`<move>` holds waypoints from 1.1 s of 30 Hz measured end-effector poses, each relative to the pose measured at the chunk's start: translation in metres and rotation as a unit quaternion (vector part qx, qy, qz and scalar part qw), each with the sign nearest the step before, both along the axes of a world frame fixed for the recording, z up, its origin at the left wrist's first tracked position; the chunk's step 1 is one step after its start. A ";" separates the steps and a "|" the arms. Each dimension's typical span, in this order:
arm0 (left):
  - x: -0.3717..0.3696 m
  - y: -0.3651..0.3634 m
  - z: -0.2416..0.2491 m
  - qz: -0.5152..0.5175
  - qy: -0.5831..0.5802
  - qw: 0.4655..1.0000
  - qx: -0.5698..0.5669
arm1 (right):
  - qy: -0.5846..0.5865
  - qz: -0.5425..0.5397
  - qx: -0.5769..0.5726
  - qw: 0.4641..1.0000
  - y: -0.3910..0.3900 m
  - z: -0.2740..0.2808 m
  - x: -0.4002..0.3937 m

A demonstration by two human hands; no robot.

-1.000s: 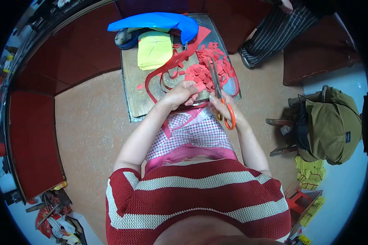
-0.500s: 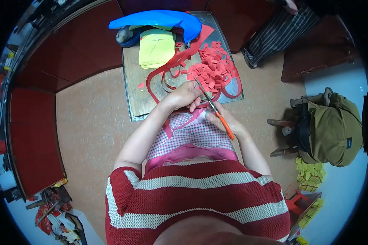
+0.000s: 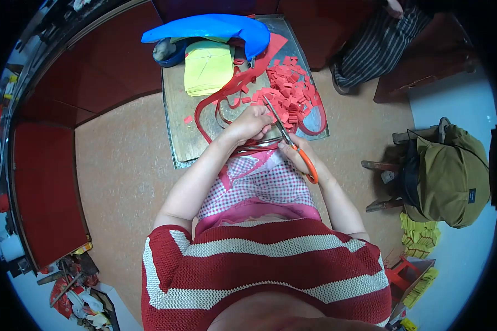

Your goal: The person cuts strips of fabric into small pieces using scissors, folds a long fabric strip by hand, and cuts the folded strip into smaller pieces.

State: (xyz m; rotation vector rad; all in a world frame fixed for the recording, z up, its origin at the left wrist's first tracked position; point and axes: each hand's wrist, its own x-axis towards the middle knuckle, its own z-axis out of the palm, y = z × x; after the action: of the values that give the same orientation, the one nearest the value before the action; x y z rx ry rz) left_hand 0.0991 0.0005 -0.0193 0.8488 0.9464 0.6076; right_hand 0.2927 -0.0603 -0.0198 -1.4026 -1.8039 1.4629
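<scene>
My right hand (image 3: 302,157) is wrapped round a pair of scissors with orange handles (image 3: 312,172), the blades pointing away over the table. Close beside the blades, my left hand (image 3: 252,123) is closed in a pinch on a red strip (image 3: 254,148), much of it hidden by the fingers. Long red strips loop from my hands over the wooden board (image 3: 188,124). Just beyond the scissor tips lies a heap of small red cut pieces (image 3: 294,88).
Behind my left hand sit a stack of yellow sheets (image 3: 208,71) and a blue plastic bag (image 3: 215,26). Another person's striped trousers (image 3: 378,49) show at the far right. A stool (image 3: 382,165) carrying an olive backpack (image 3: 453,171) stands right.
The scissors have turned slightly and their handles look more spread. My left hand has shifted a little left. The other person's leg has moved slightly.
</scene>
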 end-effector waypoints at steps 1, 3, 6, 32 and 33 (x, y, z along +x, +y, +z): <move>0.000 0.005 -0.004 0.001 -0.001 1.000 0.001 | -0.001 0.001 0.001 1.000 0.001 0.000 -0.003; -0.002 0.015 -0.007 0.005 -0.046 0.998 -0.045 | 0.034 -0.042 -0.012 0.998 0.004 0.000 -0.007; -0.008 0.021 -0.008 0.002 -0.120 0.988 -0.098 | 0.083 -0.074 -0.100 0.989 0.008 -0.013 -0.008; -0.020 -0.031 0.007 -0.074 0.013 0.997 0.002 | 0.177 -0.134 -0.067 0.973 0.022 0.019 -0.021; -0.020 -0.030 0.007 -0.058 0.002 0.998 0.006 | 0.177 -0.134 -0.067 0.973 0.020 0.020 -0.017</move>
State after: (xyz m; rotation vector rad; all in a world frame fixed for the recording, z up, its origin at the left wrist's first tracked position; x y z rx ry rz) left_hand 0.0787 -0.0298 -0.0128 0.9095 0.8908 0.5133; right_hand 0.2752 -0.0407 0.0003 -1.2889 -1.2683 1.5903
